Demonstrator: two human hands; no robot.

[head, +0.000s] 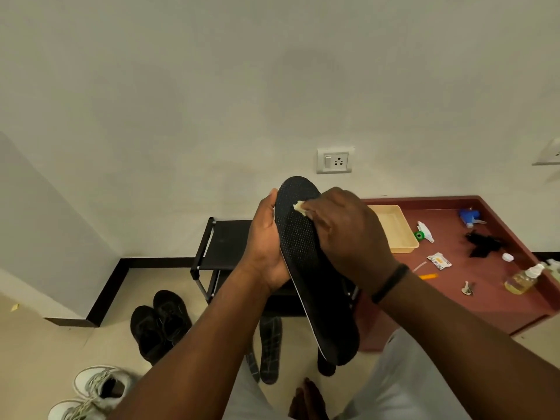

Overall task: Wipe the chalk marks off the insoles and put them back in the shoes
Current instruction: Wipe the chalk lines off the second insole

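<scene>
Left grip [266, 237] clasping insole [306, 268] mid-frame, right grip [342, 225] pinching cloth [300, 206]; wiping underway, reinsertion into shoes [157, 325] next.

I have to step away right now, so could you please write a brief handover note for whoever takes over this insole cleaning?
Left hand: grips the black perforated foam insole by its edge, held up in the air.
Right hand: pinches a small pale yellow wiping cloth against the insole's upper part, mid-wipe.
Shoes: the black pair and the white laced sneakers stand on the floor to the left.
Done: I cannot tell; no chalk shows on the visible face.
Left: finish wiping, check for a second insole, not visible here, then put the insoles back in the shoes.
</scene>
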